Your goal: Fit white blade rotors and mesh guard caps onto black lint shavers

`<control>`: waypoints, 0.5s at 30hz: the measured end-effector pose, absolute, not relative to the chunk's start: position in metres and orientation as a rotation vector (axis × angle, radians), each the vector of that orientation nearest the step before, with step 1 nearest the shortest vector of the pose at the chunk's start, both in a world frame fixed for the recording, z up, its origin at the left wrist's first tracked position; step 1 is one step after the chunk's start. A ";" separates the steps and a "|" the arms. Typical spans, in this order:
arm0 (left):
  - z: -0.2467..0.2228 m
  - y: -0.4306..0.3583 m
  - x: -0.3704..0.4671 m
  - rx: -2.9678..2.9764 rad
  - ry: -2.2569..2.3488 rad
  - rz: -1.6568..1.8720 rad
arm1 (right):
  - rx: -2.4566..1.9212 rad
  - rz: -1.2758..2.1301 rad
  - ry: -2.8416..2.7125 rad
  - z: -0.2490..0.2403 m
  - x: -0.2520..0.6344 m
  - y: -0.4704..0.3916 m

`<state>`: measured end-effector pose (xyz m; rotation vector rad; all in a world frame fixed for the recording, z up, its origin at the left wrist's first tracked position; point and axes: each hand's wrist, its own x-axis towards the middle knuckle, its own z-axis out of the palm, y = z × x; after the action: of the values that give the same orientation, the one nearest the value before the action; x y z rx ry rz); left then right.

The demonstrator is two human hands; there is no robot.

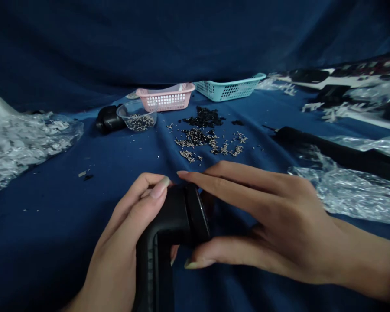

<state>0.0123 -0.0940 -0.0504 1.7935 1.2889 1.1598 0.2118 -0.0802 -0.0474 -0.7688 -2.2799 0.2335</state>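
In the lower middle of the head view is a black, L-shaped plastic device point(170, 214) with a ribbed strip along its handle and a thick round end facing right. My left hand point(117, 242) is wrapped round it from the left, thumb on top near the bend. From the right, my right hand point(279, 221) spans the round end, with fingertips at its upper edge and the thumb at its lower edge. The face of that end is turned away from me. Beyond my hands lie small silvery screws point(195, 138) and a heap of small black pieces point(204, 117).
A clear plastic bowl point(139, 123) of screws stands by a black rounded part point(108, 119). Behind are a pink basket point(169, 102) and a turquoise basket point(234, 89). A bag of white pieces point(29, 138) lies left; a black thin-tipped tool point(328, 149) lies right on plastic wrap point(354, 195).
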 end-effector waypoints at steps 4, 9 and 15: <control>-0.054 -0.096 0.006 1.538 1.207 1.034 | -0.810 0.370 -2.234 -0.044 0.212 -0.081; -0.051 -0.101 0.011 1.468 1.182 1.065 | -0.784 0.510 -2.167 -0.040 0.209 -0.082; -0.051 -0.103 0.011 1.780 1.201 1.211 | -0.817 0.795 -2.042 -0.036 0.209 -0.084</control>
<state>0.0106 -0.1027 -0.0514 1.7803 1.2013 1.2112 0.2088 -0.0840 -0.0360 -0.8172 -2.0421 0.7948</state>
